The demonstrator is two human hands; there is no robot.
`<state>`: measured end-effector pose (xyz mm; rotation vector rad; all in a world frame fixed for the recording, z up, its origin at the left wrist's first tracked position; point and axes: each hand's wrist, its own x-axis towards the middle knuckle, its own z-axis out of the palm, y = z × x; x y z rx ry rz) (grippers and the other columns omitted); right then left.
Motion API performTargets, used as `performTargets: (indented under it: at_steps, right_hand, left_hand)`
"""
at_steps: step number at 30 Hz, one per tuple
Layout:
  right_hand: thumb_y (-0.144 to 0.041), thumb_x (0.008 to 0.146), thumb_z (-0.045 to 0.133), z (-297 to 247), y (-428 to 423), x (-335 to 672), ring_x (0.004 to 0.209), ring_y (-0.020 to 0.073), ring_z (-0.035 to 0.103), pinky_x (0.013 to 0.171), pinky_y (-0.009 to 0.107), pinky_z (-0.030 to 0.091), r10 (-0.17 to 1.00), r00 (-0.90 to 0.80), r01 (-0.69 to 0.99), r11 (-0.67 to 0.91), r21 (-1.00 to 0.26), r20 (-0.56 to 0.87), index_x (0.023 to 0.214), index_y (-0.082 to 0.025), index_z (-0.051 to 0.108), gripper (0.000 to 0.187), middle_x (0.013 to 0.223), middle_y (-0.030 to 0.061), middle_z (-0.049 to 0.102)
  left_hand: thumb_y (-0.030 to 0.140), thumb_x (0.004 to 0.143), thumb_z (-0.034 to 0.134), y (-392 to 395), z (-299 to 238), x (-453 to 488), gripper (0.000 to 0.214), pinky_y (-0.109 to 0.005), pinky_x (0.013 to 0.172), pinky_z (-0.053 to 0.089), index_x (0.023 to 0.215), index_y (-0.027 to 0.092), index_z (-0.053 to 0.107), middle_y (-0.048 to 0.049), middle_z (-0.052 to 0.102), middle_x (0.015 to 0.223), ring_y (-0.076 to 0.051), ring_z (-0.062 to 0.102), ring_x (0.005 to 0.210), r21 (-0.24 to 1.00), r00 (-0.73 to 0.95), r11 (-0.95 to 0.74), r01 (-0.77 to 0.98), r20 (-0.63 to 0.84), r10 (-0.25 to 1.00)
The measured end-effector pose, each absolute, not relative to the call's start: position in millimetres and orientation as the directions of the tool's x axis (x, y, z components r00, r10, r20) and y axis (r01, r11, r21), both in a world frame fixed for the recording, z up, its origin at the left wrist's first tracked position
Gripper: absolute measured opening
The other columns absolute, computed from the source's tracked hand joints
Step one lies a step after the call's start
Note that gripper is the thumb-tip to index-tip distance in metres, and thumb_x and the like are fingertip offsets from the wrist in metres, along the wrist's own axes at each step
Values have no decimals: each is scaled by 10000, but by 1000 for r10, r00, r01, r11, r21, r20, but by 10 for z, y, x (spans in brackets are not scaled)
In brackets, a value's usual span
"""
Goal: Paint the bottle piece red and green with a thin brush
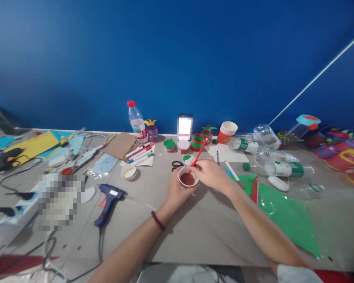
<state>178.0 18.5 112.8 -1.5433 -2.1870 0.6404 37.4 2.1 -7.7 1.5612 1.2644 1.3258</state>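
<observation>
My left hand (177, 187) is wrapped around a paper cup (180, 181) with reddish-brown liquid inside. Between the fingers of my right hand (211, 173) is a red paintbrush (198, 155), slanting down into the cup; its tip is hidden in the liquid. Just beyond the cup lie black-handled scissors (177, 164), partly covered by my left hand, and a white lid with green paint (188, 158). Behind them stand a green paint jar (169, 146), a pale jar (183, 147) and a red-and-green painted ring-shaped piece (197, 142).
A blue glue gun (109, 202) with a trailing cord lies left, near a power strip (20, 214). Markers (140, 153) and a water bottle (137, 124) are at the back. To the right are plastic bottles (289, 168), green sheets (289, 214) and stacked paper cups (226, 133).
</observation>
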Motion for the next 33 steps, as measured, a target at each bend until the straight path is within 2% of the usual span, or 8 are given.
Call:
performTargets:
  at_steps: [4,11,19,24,28,33]
  right_hand:
    - [-318,952,506,1129,185,1782,932,250,667,757,311,476,945,-321,778,302,-551,64,798,-219,720,281,847,68,751]
    - [-295,940,531,1156,152,1776,786,225,677,690,293,466,946,-322,778,288,-559,38,723,-211,709,293,797,71,748]
    - [-292,959,507,1143,169,1762,941,234,665,797,294,466,947,-320,774,287,-564,43,792,-204,720,285,873,72,754]
    - [-313,957,502,1173,155,1796,849,214,668,733,282,470,953,-302,757,260,-599,32,777,-211,705,290,825,48,743]
    - [-307,958,506,1153,162,1790,1011,235,641,842,301,465,951,-302,759,282,-587,66,814,-218,709,264,908,47,750]
    - [-283,970,485,1123,176,1761,1008,238,644,893,322,459,940,-338,767,307,-563,51,783,-216,713,302,963,66,757]
  left_hand:
    - [285,635,836,18,-68,370,577,-425,897,503,1140,217,565,-66,632,1111,-265,629,1027,937,-6,-268,225,276,961]
    - [286,632,838,23,-87,366,582,-438,926,484,1139,212,563,-71,629,1119,-272,616,1050,942,-4,-267,205,274,962]
    - [265,623,848,39,-125,374,596,-432,910,491,1143,215,561,-74,627,1119,-270,622,1036,941,-13,-274,196,282,959]
    - [280,644,839,25,-108,370,603,-429,908,489,1164,215,541,-77,623,1136,-270,619,1051,943,1,-267,199,272,962]
    - [293,628,852,21,-100,372,616,-430,912,485,1159,210,550,-81,627,1142,-280,614,1068,943,-15,-252,216,261,965]
    - [283,634,849,34,-121,375,595,-425,914,488,1147,207,557,-80,637,1125,-273,623,1057,944,2,-269,190,273,962]
